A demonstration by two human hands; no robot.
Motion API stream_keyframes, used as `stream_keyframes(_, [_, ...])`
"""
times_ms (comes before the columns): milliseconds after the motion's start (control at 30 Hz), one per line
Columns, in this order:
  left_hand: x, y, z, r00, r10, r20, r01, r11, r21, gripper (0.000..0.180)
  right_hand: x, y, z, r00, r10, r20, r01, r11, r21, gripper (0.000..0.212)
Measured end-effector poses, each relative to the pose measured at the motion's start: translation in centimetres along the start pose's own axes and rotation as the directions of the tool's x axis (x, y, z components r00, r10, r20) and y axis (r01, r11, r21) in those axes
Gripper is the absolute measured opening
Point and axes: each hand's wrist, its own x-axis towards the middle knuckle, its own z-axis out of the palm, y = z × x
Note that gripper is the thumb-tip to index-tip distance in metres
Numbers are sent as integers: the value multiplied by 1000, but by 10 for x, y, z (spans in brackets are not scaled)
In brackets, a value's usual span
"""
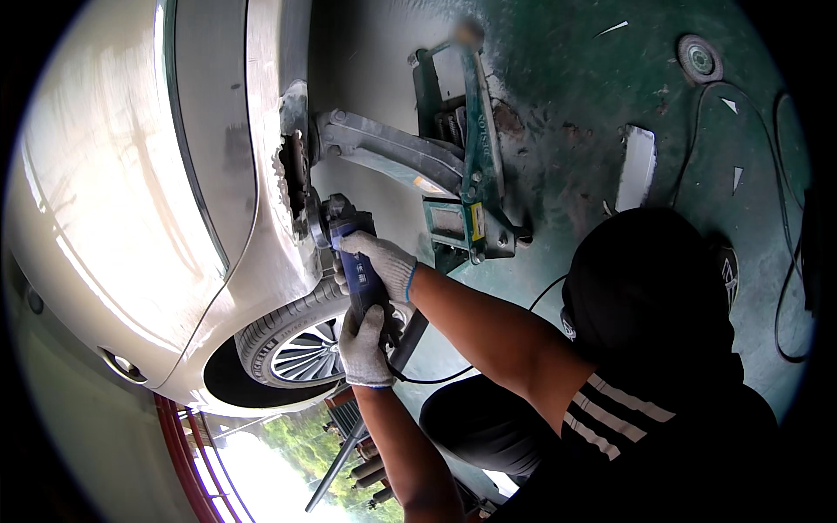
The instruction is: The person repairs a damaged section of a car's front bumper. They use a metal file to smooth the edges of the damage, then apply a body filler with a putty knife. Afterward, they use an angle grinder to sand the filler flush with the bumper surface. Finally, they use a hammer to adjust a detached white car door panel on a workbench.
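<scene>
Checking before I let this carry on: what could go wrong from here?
The disc of the grinder sits beside the ragged opening; it might catch there and kick against the right hand and left hand. The tire is close by, so a slip could nick it. The cable, curving loose near the left hand, may snag.

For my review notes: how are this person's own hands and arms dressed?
The left hand and right hand wear pale grey, knit-looking gloves; the right cuff has a blue edge. Both forearms are bare. The right sleeve is black with broad pale stripes; no left sleeve can be made out.
</scene>
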Motion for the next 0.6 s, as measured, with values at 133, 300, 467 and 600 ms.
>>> stream_keyframes(133, [-1,-1,3,1000,7,-22,-7,1000,-3,43,1,1,-1,1000,-2,3,2,1000,-17,38])
stream_keyframes(300, [-10,-11,-12,995,-94,-27,94,996,-5,38,-8,12,-4,1000,5,-2,-6,998,-69,39])
stream_keyframes(467, [-9,-7,-11,1000,-20,-10,20,1000,8,38,-3,15,-4,1000,-8,9,8,1000,6,37])
stream_keyframes(600, [-9,-10,-16,999,-39,-15,39,999,-1,37,-5,16,-1,1000,1,-14,-1,1000,-1,36])
